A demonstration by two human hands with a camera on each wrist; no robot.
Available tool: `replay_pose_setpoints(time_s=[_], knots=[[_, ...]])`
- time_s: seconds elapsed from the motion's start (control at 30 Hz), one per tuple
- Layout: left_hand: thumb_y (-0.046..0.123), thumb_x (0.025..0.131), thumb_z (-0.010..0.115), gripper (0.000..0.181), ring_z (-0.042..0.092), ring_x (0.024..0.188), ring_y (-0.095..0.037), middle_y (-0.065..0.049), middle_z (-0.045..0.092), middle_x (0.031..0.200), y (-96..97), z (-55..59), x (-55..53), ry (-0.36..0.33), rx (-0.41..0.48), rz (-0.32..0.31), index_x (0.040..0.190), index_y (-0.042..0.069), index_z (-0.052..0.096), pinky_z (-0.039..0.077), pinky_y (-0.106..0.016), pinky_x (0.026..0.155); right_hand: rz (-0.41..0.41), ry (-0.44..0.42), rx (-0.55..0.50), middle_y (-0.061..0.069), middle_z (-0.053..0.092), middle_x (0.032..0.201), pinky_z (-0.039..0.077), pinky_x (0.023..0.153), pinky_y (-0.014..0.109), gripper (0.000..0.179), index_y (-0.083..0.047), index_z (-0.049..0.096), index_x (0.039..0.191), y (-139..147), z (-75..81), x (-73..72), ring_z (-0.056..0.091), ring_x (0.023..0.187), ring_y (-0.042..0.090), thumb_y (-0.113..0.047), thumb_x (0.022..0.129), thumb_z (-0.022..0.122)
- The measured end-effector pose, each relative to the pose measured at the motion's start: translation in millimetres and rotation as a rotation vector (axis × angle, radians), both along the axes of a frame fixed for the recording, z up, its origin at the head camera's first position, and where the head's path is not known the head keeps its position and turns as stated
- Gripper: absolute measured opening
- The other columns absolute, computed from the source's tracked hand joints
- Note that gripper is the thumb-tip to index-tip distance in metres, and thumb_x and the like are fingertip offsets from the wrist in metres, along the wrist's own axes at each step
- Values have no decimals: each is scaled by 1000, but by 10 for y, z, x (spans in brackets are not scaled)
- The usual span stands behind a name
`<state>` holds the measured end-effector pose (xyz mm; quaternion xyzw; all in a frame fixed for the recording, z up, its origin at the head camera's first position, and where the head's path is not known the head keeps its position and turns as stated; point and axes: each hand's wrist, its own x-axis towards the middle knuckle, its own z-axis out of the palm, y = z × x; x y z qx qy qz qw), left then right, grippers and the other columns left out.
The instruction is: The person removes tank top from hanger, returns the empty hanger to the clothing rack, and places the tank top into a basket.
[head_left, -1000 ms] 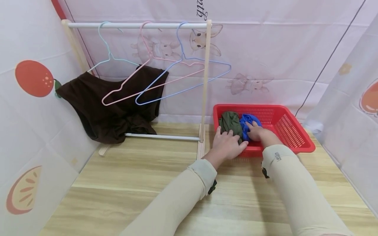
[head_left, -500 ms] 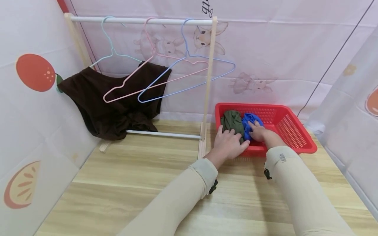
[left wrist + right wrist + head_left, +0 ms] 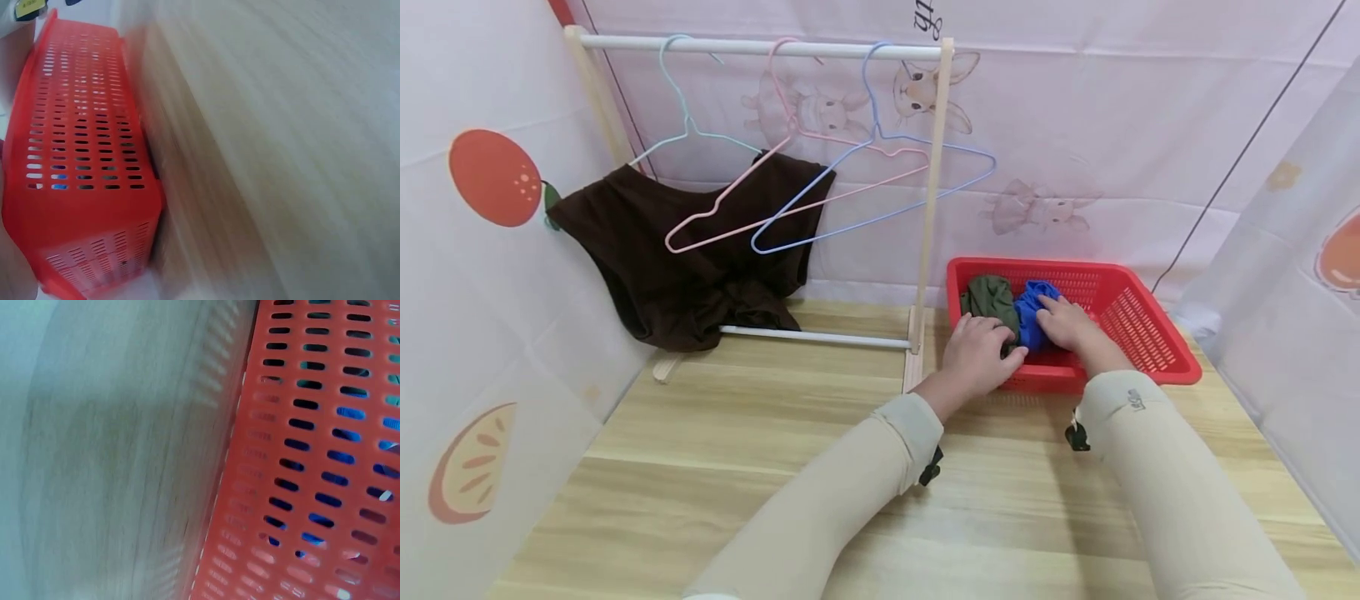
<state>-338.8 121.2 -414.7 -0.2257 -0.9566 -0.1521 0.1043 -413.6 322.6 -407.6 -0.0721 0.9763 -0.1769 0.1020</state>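
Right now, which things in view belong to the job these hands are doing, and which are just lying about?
In the job:
left hand, at the green cloth
right hand, touching the blue cloth
red basket holding both cloths

Apparently just about for now, untouched:
rack
pink hanger and blue hanger, bare
mint hanger, with the brown garment on it
printed backdrop

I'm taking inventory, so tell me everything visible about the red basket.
The red basket looks plastic: oblong, with slotted walls and a solid rim. It stands upright on the wood-grain table, right of the garment rack. A green cloth and blue cloth lie in its left half; left hand and right hand reach over its rim.
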Motion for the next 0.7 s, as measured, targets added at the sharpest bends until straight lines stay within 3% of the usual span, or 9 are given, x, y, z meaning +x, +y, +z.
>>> replay_pose_setpoints(time_s=[0.17, 0.23, 0.57, 0.7], knots=[[39, 98, 55, 33, 52, 127, -16, 1, 62, 130, -90, 59, -37, -56, 227, -70, 119, 17, 69, 37, -30, 111, -43, 69, -67, 30, 14, 159, 12, 113, 68, 60, -1, 21, 155, 46, 30, 8, 11, 145, 52, -31, 103, 18], [35, 99, 56, 32, 50, 130, -16, 1, 60, 133, -136, 77, -46, -74, 275, -92, 122, 16, 68, 38, -29, 110, -34, 100, -85, 29, 16, 159, 13, 115, 65, 59, -1, 22, 154, 48, 34, 10, 13, 146, 50, -30, 103, 18], [33, 100, 55, 37, 44, 137, -21, -3, 54, 143, -415, 148, -49, -4, 278, -135, 130, 15, 64, 34, -39, 115, -15, 168, -103, 29, 20, 158, 14, 115, 64, 57, -2, 24, 154, -60, 80, 90, 16, 146, 49, -27, 104, 27], [35, 99, 56, 38, 45, 136, -21, -3, 54, 143, -552, 191, -55, 41, 240, -117, 131, 16, 63, 36, -40, 113, -21, 263, -130, 26, 28, 157, 19, 115, 61, 56, -3, 30, 153, -173, 113, 104, 24, 144, 46, -28, 103, 32]])
